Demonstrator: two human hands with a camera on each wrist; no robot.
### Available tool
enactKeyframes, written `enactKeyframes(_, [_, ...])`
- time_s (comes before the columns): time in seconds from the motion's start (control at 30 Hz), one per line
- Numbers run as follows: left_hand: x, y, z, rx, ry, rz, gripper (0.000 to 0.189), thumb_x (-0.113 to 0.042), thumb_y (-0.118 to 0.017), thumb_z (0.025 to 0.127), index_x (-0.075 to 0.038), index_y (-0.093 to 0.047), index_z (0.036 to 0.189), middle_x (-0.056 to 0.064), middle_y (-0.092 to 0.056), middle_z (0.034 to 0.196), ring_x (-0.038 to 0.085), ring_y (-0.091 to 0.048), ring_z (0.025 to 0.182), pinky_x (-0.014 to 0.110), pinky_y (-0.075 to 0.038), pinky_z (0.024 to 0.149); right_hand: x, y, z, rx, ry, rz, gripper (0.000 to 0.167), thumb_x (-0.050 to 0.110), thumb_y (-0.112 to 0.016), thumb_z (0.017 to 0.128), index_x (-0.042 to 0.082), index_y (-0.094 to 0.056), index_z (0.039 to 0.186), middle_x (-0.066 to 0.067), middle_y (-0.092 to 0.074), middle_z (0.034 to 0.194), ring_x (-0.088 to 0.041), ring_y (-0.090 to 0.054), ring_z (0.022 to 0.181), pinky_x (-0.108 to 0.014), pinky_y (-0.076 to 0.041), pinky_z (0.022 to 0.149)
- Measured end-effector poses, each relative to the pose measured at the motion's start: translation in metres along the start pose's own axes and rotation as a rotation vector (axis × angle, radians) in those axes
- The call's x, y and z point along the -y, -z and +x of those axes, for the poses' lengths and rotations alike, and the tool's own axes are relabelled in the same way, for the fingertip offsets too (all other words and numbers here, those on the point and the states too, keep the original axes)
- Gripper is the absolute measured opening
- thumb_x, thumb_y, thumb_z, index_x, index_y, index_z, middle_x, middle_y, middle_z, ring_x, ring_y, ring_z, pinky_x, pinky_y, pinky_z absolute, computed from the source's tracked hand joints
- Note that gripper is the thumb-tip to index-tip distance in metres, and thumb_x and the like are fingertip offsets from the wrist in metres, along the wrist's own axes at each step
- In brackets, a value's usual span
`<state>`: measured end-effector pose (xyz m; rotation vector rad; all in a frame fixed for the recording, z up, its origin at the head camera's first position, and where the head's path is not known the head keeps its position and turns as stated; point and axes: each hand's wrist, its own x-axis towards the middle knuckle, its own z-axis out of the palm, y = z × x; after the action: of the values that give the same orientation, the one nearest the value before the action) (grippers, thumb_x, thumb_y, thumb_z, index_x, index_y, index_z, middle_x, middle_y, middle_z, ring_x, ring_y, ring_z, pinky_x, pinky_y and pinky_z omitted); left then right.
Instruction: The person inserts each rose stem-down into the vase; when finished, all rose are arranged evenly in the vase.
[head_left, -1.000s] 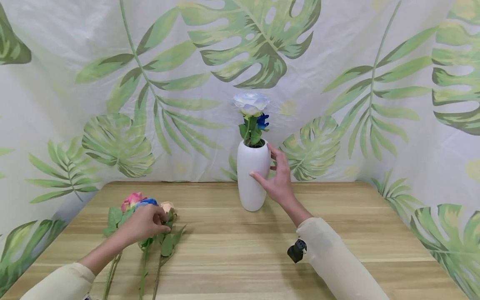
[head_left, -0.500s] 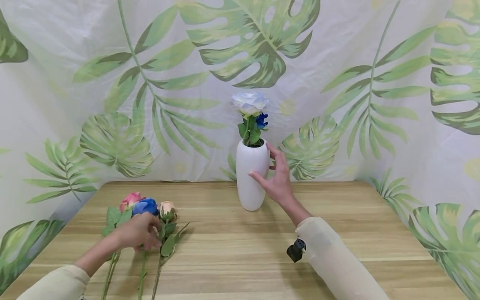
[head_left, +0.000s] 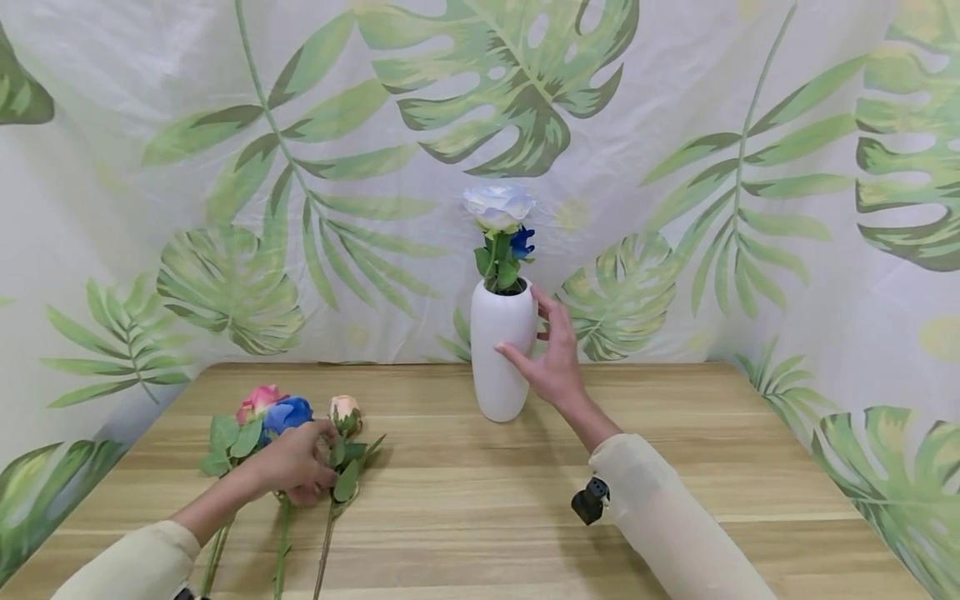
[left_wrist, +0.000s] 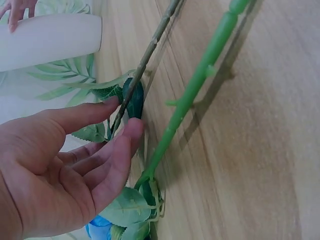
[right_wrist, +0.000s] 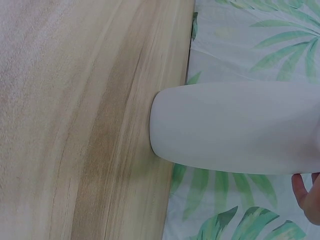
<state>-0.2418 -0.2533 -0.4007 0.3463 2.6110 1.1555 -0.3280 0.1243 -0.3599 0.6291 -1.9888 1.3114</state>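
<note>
My right hand (head_left: 553,360) grips the side of a white vase (head_left: 497,367) that stands upright near the table's back edge, thumb across its front. Out of the vase's mouth rise a white rose (head_left: 498,208) and a smaller dark blue flower (head_left: 522,242). At the left, my left hand (head_left: 294,460) has thumb and fingers around the brown stem (left_wrist: 142,65) of a peach rose (head_left: 345,408), just below its bloom. A blue rose (head_left: 287,414) lies beside that hand, partly covered by it; its thick green stem (left_wrist: 192,85) shows in the left wrist view.
A pink rose (head_left: 258,402) lies left of the blue one, stems pointing toward the near edge. The wooden table (head_left: 465,517) ends at a leaf-printed cloth (head_left: 360,167) hanging close behind the vase.
My left hand first drew back left from the peach rose, then returned to its stem. The peach rose has shifted slightly right, away from the blue one. My right hand stays on the vase.
</note>
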Motion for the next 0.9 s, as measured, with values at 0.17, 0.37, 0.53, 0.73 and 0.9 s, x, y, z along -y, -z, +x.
enactKeyframes(0.17, [-0.003,-0.005,0.000,0.015,0.020,-0.041,0.049,0.017,-0.068,0.076,0.005,-0.049,0.120,0.009,-0.065,0.067,0.025,-0.067,0.053,0.041,-0.061,0.048,0.001,0.000,-0.001,0.004,-0.013,0.000,0.090,0.008,-0.091,0.078,0.001,-0.042,0.153,-0.026,-0.046,0.145,-0.046,-0.055,0.126,-0.058,-0.059,0.086])
enactKeyframes(0.37, [-0.006,-0.008,0.002,0.001,0.003,-0.068,0.053,0.021,-0.060,0.078,0.006,-0.046,0.127,0.008,-0.057,0.066,0.029,-0.066,0.053,0.045,-0.062,0.049,0.001,0.000,-0.001,0.006,-0.018,0.002,0.090,0.008,-0.091,0.078,0.001,-0.042,0.153,-0.026,-0.046,0.146,-0.046,-0.054,0.126,-0.058,-0.059,0.087])
enactKeyframes(0.53, [-0.010,-0.010,0.004,-0.041,-0.028,-0.013,0.060,0.021,-0.063,0.080,0.007,-0.044,0.135,0.009,-0.056,0.068,0.027,-0.063,0.051,0.042,-0.060,0.047,0.001,0.000,-0.001,0.005,-0.016,0.003,0.089,0.008,-0.091,0.078,0.001,-0.042,0.153,-0.026,-0.046,0.146,-0.046,-0.054,0.126,-0.058,-0.059,0.087])
enactKeyframes(0.73, [-0.012,-0.008,0.004,-0.067,-0.045,-0.008,0.084,0.023,-0.059,0.078,0.004,-0.027,0.153,0.008,-0.057,0.070,0.022,-0.059,0.056,0.042,-0.058,0.046,0.000,0.000,-0.001,0.004,-0.016,0.005,0.089,0.008,-0.091,0.078,0.001,-0.042,0.153,-0.026,-0.046,0.147,-0.046,-0.054,0.126,-0.059,-0.058,0.087])
enactKeyframes(0.9, [-0.018,-0.003,0.005,-0.078,0.008,-0.029,0.095,0.023,-0.059,0.079,0.002,-0.016,0.160,0.011,-0.061,0.075,0.024,-0.062,0.058,0.042,-0.060,0.049,0.001,0.000,-0.001,0.006,-0.018,0.003,0.089,0.008,-0.091,0.079,0.001,-0.042,0.153,-0.025,-0.046,0.147,-0.044,-0.054,0.127,-0.059,-0.058,0.087])
